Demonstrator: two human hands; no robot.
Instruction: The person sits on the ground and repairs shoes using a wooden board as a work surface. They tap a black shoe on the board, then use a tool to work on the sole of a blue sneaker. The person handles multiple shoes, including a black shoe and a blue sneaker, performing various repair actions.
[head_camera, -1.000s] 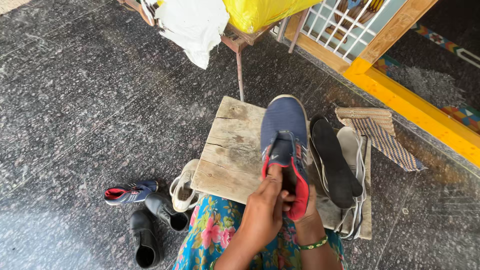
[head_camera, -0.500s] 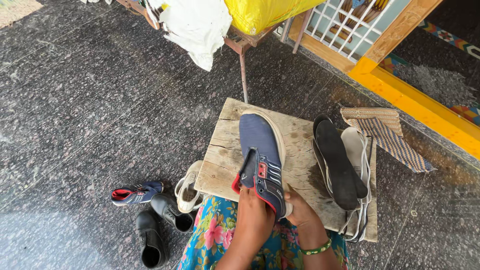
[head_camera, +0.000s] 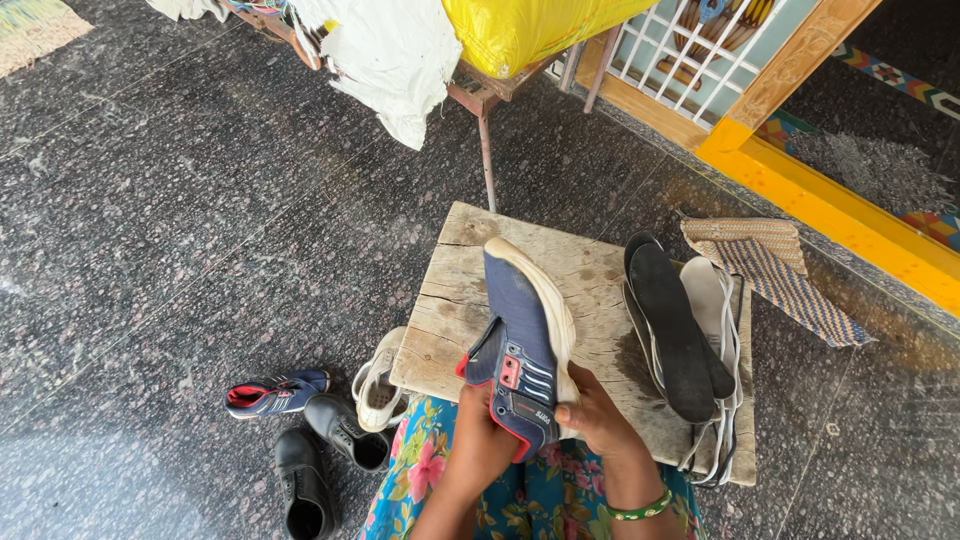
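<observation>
A blue sneaker with a white sole and red lining lies tipped on its side over a worn wooden board, toe pointing away from me. My left hand grips its heel and tongue end from below. My right hand, with a green bangle on the wrist, holds the sole side near the heel. Black and white insoles and white laces lie on the board's right part.
On the dark stone floor to the left lie a small blue shoe, two black shoes and a white shoe. A woven mat lies right of the board. A metal-legged bench with white and yellow bags stands ahead.
The sneaker has turned from sole-down to lying on its side, and has shifted left and toward me. Both hands stayed on its heel end.
</observation>
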